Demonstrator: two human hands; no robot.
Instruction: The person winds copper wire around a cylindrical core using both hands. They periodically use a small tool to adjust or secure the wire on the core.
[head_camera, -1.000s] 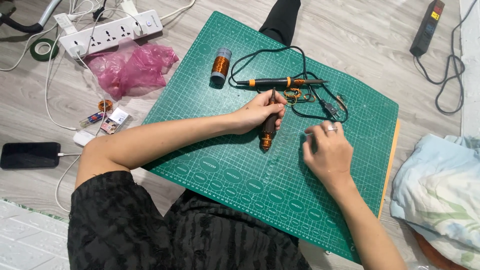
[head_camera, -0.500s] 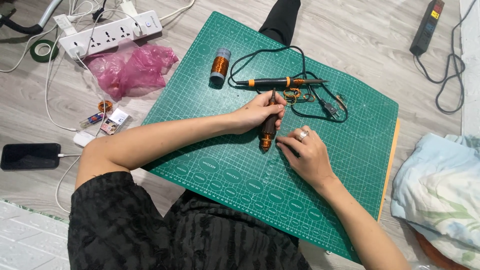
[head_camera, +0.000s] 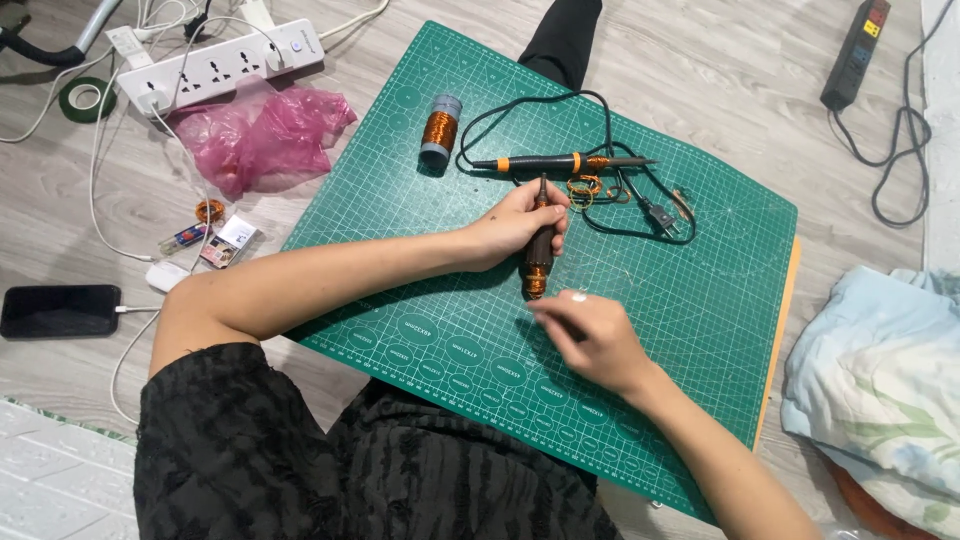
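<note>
My left hand (head_camera: 512, 222) grips a dark rod wound with copper wire (head_camera: 540, 252), holding it over the green cutting mat (head_camera: 700, 300). My right hand (head_camera: 590, 335) is just below the rod's wound lower end, fingers pinched together; it is blurred and any wire between the fingers is too fine to see. A soldering iron with orange bands (head_camera: 560, 162) lies on the mat beyond the rod, its black cord (head_camera: 610, 215) looping around small coils of copper wire (head_camera: 585, 187). A spool of copper wire (head_camera: 438, 132) stands at the mat's upper left.
A white power strip (head_camera: 220, 62) and a pink plastic bag (head_camera: 255, 130) lie on the wooden floor at the left. A black phone (head_camera: 58, 308) charges at the far left, near small parts (head_camera: 215, 240). A black power strip (head_camera: 855, 52) and pale cloth (head_camera: 880, 370) are on the right.
My right hand has moved from the right side of the mat leftward and down, arriving just below the rod's wound end. My left hand and the rod have stayed in place.
</note>
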